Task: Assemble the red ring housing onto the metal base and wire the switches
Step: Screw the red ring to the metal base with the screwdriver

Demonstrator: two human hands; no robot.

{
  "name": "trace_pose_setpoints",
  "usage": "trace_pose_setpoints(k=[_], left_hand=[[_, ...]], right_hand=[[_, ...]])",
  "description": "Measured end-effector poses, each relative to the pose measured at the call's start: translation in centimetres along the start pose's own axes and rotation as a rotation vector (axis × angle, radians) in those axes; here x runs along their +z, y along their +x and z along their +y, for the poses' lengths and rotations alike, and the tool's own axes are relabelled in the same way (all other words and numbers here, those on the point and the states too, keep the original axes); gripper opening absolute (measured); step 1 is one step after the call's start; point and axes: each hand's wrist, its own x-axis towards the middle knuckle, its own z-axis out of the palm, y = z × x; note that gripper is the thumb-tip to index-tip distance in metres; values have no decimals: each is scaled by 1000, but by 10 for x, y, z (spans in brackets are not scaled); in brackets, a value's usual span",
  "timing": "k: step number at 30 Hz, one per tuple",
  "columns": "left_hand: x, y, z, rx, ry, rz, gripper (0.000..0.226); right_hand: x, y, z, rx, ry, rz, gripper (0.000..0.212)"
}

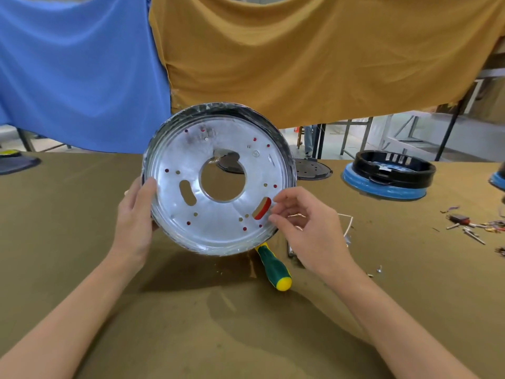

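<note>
A round metal base point(218, 222) with a big centre hole and several small holes is held tilted up above the table, its flat face toward me. Red of the ring housing point(261, 208) shows through a slot and through the small holes; its dark wrapped rim runs round the back. My left hand point(136, 214) grips the base's left edge, thumb on the face. My right hand point(303, 222) hovers at the lower right edge, fingers loosely curled next to the red slot, holding nothing I can make out.
A green and yellow screwdriver point(274, 266) lies on the olive table cloth under the base. White wires point(347, 222) lie behind my right hand. Loose terminals and wire bits point(470, 227) are scattered at the right. A black ring on a blue one point(390, 173) sits behind.
</note>
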Motion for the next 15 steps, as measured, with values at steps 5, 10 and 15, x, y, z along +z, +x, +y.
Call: trace_pose_setpoints(k=[5, 10, 15], left_hand=[[4, -3, 4, 39, 46, -7, 23], [6, -5, 8, 58, 84, -16, 25], [7, -5, 8, 68, 112, -25, 26]], right_hand=[[4, 1, 6, -72, -216, -153, 23], [8, 6, 12, -137, -448, -190, 25], [12, 9, 18, -63, -444, -224, 24]])
